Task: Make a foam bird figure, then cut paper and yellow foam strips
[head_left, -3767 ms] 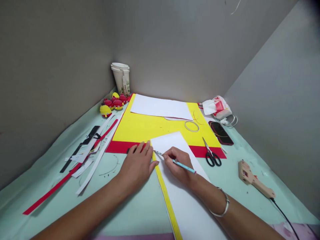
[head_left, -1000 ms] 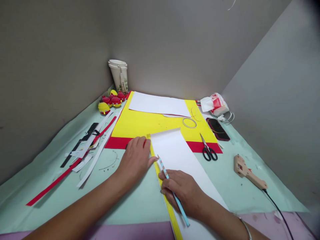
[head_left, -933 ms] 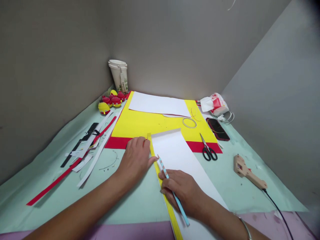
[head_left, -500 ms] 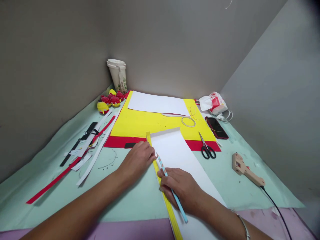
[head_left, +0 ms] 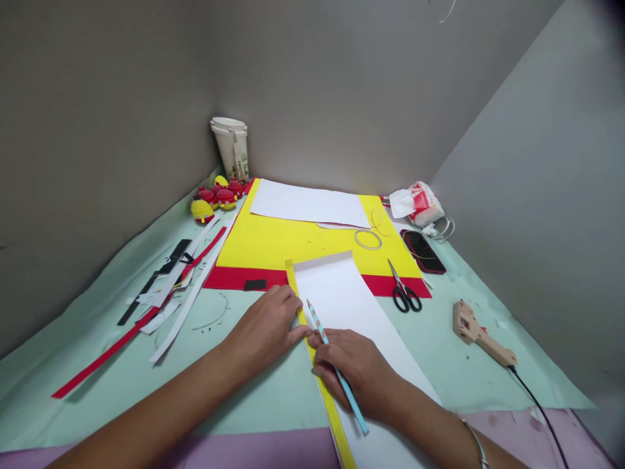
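A long yellow paper strip (head_left: 330, 409) with lengthwise lines lies along the left edge of a white paper sheet (head_left: 336, 293), whose far end is folded up. My left hand (head_left: 268, 322) grips the strip near its far end, fingers curled over it and thumb stretched toward my other hand. Closer to me, my right hand (head_left: 359, 371) holds a light-blue patterned pencil (head_left: 349, 397), tip pointing away. The fingertips of that same hand also press on the strip and the paper edge. My palms hide part of the strip.
Behind lie yellow (head_left: 273, 241) and red sheets, a white sheet (head_left: 312, 202) and a ring (head_left: 368, 240). Scissors (head_left: 403, 293), a phone (head_left: 424, 251) and a corded glue gun (head_left: 483, 335) are on the right. Paper scraps (head_left: 166, 286), small red-yellow objects (head_left: 215, 195) and cups (head_left: 230, 146) stand left.
My left hand has shifted slightly toward me, and its thumb now reaches out to my right fingertips. The right hand with the pencil has stayed almost still.
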Demonstrator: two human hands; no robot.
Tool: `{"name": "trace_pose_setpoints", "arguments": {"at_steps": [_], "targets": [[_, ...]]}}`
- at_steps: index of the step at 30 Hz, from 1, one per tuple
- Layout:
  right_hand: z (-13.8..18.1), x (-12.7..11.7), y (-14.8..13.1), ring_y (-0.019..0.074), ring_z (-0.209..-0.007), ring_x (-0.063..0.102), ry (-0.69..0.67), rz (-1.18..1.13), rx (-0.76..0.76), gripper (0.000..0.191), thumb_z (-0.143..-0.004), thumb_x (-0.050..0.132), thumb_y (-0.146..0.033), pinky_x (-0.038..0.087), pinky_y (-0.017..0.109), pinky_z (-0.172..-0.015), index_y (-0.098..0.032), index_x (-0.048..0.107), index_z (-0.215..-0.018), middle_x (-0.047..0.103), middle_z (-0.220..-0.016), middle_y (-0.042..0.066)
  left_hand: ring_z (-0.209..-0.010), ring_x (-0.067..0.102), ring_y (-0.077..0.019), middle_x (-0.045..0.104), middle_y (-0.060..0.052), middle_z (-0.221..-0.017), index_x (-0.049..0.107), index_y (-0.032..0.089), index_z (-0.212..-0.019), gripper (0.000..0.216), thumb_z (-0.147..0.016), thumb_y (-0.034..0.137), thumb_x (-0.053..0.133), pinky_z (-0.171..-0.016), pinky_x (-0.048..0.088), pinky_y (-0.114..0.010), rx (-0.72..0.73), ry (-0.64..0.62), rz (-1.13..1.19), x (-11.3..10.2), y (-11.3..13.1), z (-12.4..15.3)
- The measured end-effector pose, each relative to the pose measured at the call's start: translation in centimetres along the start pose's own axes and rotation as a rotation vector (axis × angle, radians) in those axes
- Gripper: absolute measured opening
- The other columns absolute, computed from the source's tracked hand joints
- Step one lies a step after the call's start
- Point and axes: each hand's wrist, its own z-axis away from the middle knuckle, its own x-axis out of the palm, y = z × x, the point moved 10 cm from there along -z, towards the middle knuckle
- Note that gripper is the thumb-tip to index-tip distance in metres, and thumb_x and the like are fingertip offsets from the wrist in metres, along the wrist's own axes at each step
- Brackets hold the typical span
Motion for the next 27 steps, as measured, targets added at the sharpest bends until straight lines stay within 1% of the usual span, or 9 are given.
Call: {"name": "trace_pose_setpoints", "arguments": {"at_steps": [3, 7, 11, 14, 17, 19, 21, 24, 27], "targets": [[0.1, 0.0, 0.2, 0.0195, -0.086, 0.066, 0.002, -0.009, 0.013, 0.012, -0.091, 0.049, -0.012, 0.053, 0.032, -0.076, -0.024, 0.052, -0.095, 0.071, -0.094, 0.006, -0.093, 0.057, -0.0250, 0.064, -0.009, -0.099, 0.065, 0.016, -0.095, 0.023, -0.082, 0.034, 0.068, -0.082, 0.048, -0.039, 0.003, -0.005, -0.007, 0.1, -0.1, 0.1], [0.5, -0.5, 0.6, 0.0208, -0.086, 0.066, 0.039, -0.083, 0.028, 0.016, -0.091, 0.051, -0.018, 0.053, 0.033, -0.077, -0.023, 0.055, -0.106, 0.071, -0.094, 0.007, -0.092, 0.057, -0.0247, 0.064, -0.008, -0.098, 0.064, 0.017, -0.094, 0.026, -0.078, 0.036, 0.072, -0.079, 0.047, -0.038, -0.011, 0.011, 0.029, 0.2, -0.5, -0.1], [0.6, -2.0, 2.4, 0.0211, -0.088, 0.065, 0.104, -0.187, 0.177, 0.025, -0.096, 0.042, -0.027, 0.053, 0.033, -0.078, -0.022, 0.058, -0.115, 0.070, -0.098, 0.008, -0.093, 0.056, -0.0255, 0.065, -0.008, -0.098, 0.063, 0.016, -0.097, 0.031, -0.075, 0.035, 0.075, -0.078, 0.047, -0.038, -0.040, 0.008, 0.055, 0.3, -0.9, -0.2], [0.1, -3.5, 3.6, 0.0211, -0.092, 0.062, 0.163, -0.250, 0.280, 0.033, -0.100, 0.035, -0.033, 0.051, 0.034, -0.080, -0.021, 0.061, -0.116, 0.066, -0.101, 0.009, -0.094, 0.056, -0.0258, 0.065, -0.008, -0.099, 0.062, 0.016, -0.096, 0.032, -0.075, 0.036, 0.075, -0.078, 0.046, -0.038, -0.049, -0.007, 0.056, 0.3, -1.0, -0.3], [-0.8, -4.0, 4.6, 0.0201, -0.090, 0.061, 0.210, -0.329, 0.368, 0.036, -0.102, 0.033, -0.036, 0.050, 0.035, -0.080, -0.022, 0.064, -0.113, 0.064, -0.098, 0.008, -0.094, 0.056, -0.0259, 0.065, -0.008, -0.099, 0.062, 0.016, -0.096, 0.032, -0.075, 0.037, 0.075, -0.078, 0.046, -0.038, -0.055, -0.016, 0.059, 0.3, -1.0, -0.3], [-1.2, -3.7, 5.4, 0.0190, -0.087, 0.061, 0.249, -0.388, 0.415, 0.034, -0.102, 0.035, -0.035, 0.049, 0.034, -0.079, -0.023, 0.066, -0.109, 0.064, -0.096, 0.006, -0.093, 0.056, -0.0257, 0.065, -0.008, -0.099, 0.061, 0.017, -0.097, 0.032, -0.075, 0.036, 0.074, -0.077, 0.046, -0.038, -0.061, -0.020, 0.071, 0.3, -1.1, -0.4], [-1.3, -3.1, 5.9, 0.0185, -0.086, 0.061, 0.281, -0.440, 0.430, 0.033, -0.102, 0.037, -0.035, 0.049, 0.033, -0.079, -0.024, 0.067, -0.106, 0.065, -0.094, 0.006, -0.093, 0.055, -0.0256, 0.065, -0.008, -0.099, 0.060, 0.017, -0.098, 0.033, -0.075, 0.036, 0.075, -0.077, 0.046, -0.038, -0.062, -0.023, 0.085, 0.4, -1.2, -0.3], [-0.9, -2.2, 6.6, 0.0187, -0.086, 0.062, 0.316, -0.527, 0.457, 0.028, -0.100, 0.041, -0.034, 0.049, 0.033, -0.078, -0.023, 0.065, -0.110, 0.066, -0.094, 0.005, -0.093, 0.055, -0.0260, 0.063, -0.008, -0.099, 0.058, 0.016, -0.100, 0.038, -0.074, 0.037, 0.075, -0.078, 0.045, -0.038, -0.065, -0.005, 0.078, 0.4, -1.4, -0.2], [-0.1, -1.5, 7.5, 0.0188, -0.085, 0.062, 0.323, -0.587, 0.533, 0.024, -0.098, 0.047, -0.033, 0.050, 0.032, -0.074, -0.023, 0.062, -0.114, 0.068, -0.094, 0.005, -0.093, 0.054, -0.0264, 0.060, -0.009, -0.098, 0.057, 0.016, -0.102, 0.042, -0.073, 0.040, 0.076, -0.077, 0.045, -0.037, -0.094, 0.012, 0.065, 0.3, -1.8, -0.2]]}}
